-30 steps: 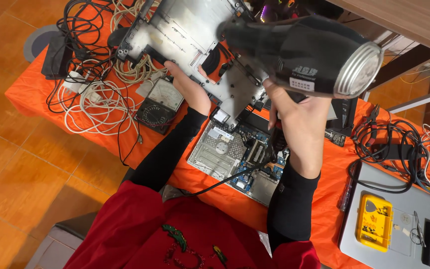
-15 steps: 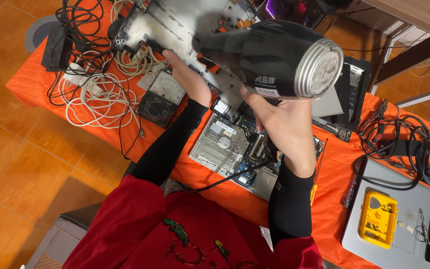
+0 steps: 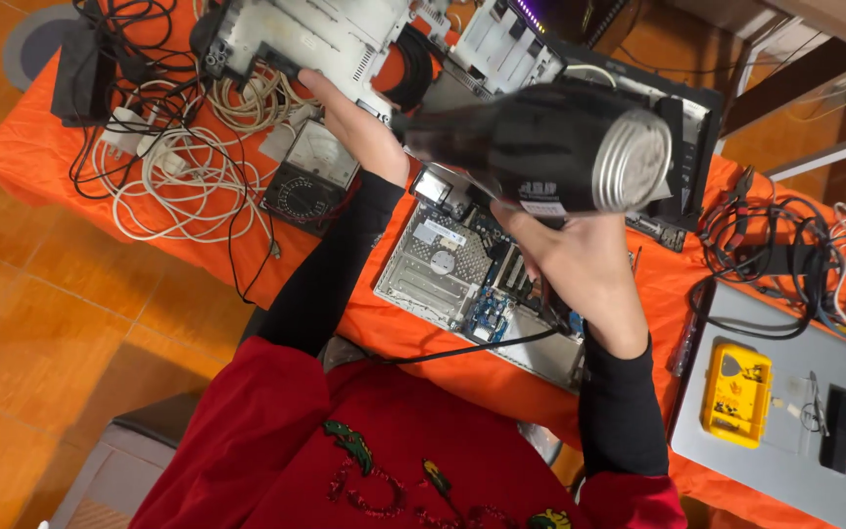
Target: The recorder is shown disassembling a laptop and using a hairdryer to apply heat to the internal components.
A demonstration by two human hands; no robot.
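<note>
Your right hand (image 3: 580, 264) grips the black hair dryer (image 3: 540, 147) above the opened laptop (image 3: 472, 279), its handle hidden in your fingers; your left hand (image 3: 354, 127) reaches beyond the laptop, fingers hidden, grip unclear.

The right hand (image 3: 580, 260) has its grip closed around a black hair dryer (image 3: 540, 147), held above the opened laptop chassis (image 3: 472, 274) on the orange-covered worktop (image 3: 51, 147). The left hand (image 3: 350, 122) rests on a grey metal casing (image 3: 315, 34) beyond the chassis. An analogue meter (image 3: 310, 176) lies left of the chassis, white cables (image 3: 173, 181) farther left, a yellow case (image 3: 736, 392) to its right.
</note>
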